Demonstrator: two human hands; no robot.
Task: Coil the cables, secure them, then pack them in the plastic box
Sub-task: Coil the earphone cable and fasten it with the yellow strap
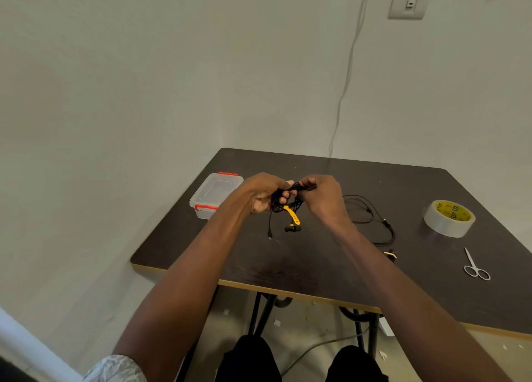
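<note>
Both hands held their grip on the black cable bundle (283, 200) above the middle of the desk (316, 266): the left hand (263, 193) had its fingers curled round the coiled loops, and the right hand (322, 194) pinched a strand at the top of the bundle, just beside the left fingers. A yellow strap (293, 214) with small holes hung down from the bundle between the two hands, and a loose cable end with a plug (270, 233) dangled below, next to a dark earbud-like piece (292, 228). To the left of the hands, near the desk's far left corner, stood the clear plastic box (214, 194) with red clips, lid on; its contents could not be made out. To the right of the hands a second black cable (371, 217) lay loose on the desk. Farther right sat a roll of clear tape (449, 219) with a yellow core printed with black marks too small to read, and nearer the front edge lay small metal scissors (475, 265).
</note>
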